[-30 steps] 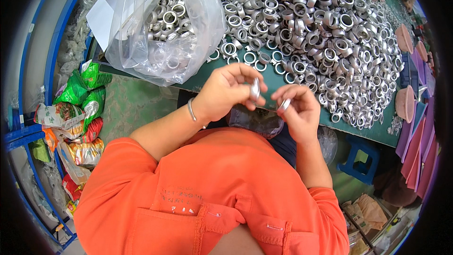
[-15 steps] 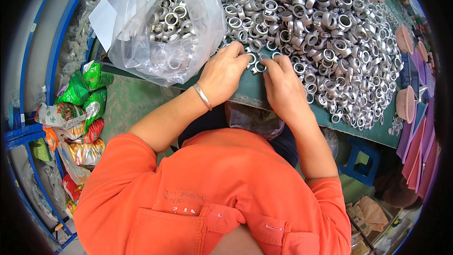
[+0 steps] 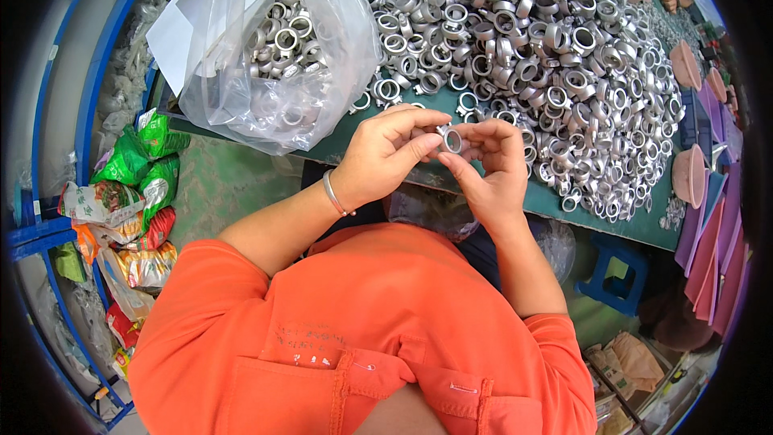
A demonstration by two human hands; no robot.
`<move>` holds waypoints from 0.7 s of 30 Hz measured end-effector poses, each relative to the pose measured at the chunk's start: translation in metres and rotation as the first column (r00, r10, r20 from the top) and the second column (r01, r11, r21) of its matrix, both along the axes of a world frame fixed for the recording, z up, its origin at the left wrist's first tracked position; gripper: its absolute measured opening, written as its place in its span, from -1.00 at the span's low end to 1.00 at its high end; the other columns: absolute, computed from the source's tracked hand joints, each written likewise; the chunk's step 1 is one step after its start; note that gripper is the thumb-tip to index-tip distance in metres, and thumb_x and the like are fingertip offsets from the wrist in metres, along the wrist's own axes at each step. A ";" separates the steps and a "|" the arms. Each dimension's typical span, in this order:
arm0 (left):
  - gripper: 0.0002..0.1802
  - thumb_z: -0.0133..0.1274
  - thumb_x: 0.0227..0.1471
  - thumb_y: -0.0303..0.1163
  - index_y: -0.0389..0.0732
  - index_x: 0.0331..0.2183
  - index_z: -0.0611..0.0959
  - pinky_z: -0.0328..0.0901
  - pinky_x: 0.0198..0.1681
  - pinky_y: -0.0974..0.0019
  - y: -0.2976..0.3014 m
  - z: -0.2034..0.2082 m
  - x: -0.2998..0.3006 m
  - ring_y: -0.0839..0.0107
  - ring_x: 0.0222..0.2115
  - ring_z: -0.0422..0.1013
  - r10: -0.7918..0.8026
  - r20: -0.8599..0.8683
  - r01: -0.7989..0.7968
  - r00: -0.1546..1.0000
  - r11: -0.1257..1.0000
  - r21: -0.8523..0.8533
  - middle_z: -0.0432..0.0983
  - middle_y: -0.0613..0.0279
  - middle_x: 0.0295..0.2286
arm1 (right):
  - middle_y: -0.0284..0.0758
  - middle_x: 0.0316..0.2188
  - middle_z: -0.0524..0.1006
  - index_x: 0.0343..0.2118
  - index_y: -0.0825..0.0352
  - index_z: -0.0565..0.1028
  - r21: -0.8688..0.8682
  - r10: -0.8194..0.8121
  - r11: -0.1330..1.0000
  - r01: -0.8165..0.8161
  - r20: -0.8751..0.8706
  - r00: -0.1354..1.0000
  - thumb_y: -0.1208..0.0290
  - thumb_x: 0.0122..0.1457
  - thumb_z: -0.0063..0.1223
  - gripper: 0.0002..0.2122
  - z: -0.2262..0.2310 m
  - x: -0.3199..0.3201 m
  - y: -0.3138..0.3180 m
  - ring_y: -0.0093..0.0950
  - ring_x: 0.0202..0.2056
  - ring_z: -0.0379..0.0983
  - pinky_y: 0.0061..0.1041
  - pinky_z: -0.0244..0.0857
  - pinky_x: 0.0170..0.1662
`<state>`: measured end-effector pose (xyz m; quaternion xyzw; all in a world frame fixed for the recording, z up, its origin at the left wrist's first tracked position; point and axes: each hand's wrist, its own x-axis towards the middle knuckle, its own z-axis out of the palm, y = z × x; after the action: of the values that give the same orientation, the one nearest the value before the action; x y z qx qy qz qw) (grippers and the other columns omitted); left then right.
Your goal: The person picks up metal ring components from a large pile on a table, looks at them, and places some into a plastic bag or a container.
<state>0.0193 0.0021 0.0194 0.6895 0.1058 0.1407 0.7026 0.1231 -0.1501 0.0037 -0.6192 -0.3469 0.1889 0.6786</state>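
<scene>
Between my two hands, just above the near edge of the table, is a small silver metal ring [image 3: 452, 141]. My left hand [image 3: 385, 157] pinches its left side between thumb and forefinger. Curled fingers and the thumb of my right hand [image 3: 495, 165] close on its right side. The fingers partly cover the ring. Beyond them spreads a large heap of similar metal rings [image 3: 555, 72], many with a small lug. A clear plastic bag [image 3: 334, 101] with more rings inside lies left of the heap.
The green table [image 3: 644, 229] carries the heap. Blue shelving [image 3: 93, 97] and colourful packets [image 3: 125, 193] are at the left. A blue stool [image 3: 616, 274] stands below the table at right, near pink bins [image 3: 690, 177]. Another person's hand [image 3: 669, 1] shows at the far right.
Both hands have come up off the table toward me, and now hold one metal ring between them. Another person's hand has appeared at the far right.
</scene>
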 end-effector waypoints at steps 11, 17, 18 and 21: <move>-0.77 0.04 0.16 -0.59 -0.39 -0.13 0.61 0.43 -0.22 0.41 -0.004 0.008 -0.002 0.46 -0.29 0.50 -0.061 0.057 0.075 0.997 0.952 -0.297 0.54 0.11 -0.23 | -0.16 -0.19 0.58 -0.13 0.36 0.30 0.127 -0.055 0.992 0.023 0.256 0.965 0.63 -0.03 0.36 -0.54 0.006 -0.006 -0.012 -0.51 -0.27 0.53 -0.61 0.41 -0.30; -0.81 0.18 -0.02 -0.65 -0.34 -0.26 0.67 0.38 -0.22 0.37 0.047 0.064 -0.033 0.34 -0.31 0.50 0.202 0.525 -0.532 0.827 0.586 0.612 0.60 0.11 -0.31 | -0.16 -0.27 0.54 -0.28 0.41 0.49 -0.139 -0.045 0.982 0.127 0.481 0.876 0.64 0.05 0.21 -0.83 0.017 0.011 -0.018 -0.34 -0.31 0.50 -0.49 0.41 -0.33; -0.81 0.18 -0.01 -0.64 -0.37 -0.26 0.66 0.38 -0.23 0.36 0.056 0.066 -0.038 0.34 -0.32 0.50 0.454 0.532 -0.699 0.715 0.447 0.559 0.60 0.11 -0.31 | -0.16 -0.28 0.53 -0.27 0.41 0.49 -0.169 -0.019 0.978 0.123 0.513 0.858 0.66 0.05 0.19 -0.83 0.013 0.012 -0.018 -0.29 -0.31 0.49 -0.44 0.41 -0.31; -0.81 0.19 -0.03 -0.60 -0.32 -0.27 0.67 0.37 -0.29 0.38 0.093 0.080 -0.035 0.34 -0.35 0.48 0.458 0.579 -0.697 0.675 0.136 0.704 0.58 0.13 -0.31 | -0.16 -0.26 0.50 -0.26 0.41 0.49 -0.194 0.028 0.974 0.115 0.611 0.791 0.69 0.04 0.14 -0.82 0.007 0.013 -0.009 -0.19 -0.31 0.47 -0.35 0.39 -0.27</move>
<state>-0.0161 0.0947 0.0995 0.8302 0.1921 0.5107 0.1148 0.1357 -0.1590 0.0105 -0.7262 -0.5094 0.0008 0.4616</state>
